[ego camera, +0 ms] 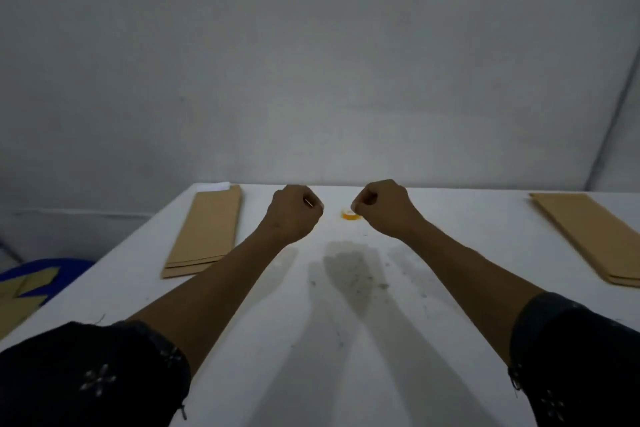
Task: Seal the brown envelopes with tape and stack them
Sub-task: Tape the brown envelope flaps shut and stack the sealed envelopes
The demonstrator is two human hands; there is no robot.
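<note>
I see both hands raised over the table (346,340), fists curled. Left hand (294,211) & right hand (382,206) seem empty; a thin pale sliver at the left thumb, can't tell what. Tape roll (350,214) lies between them. Brown envelopes: left stack (204,236), right stack (595,236).
</note>
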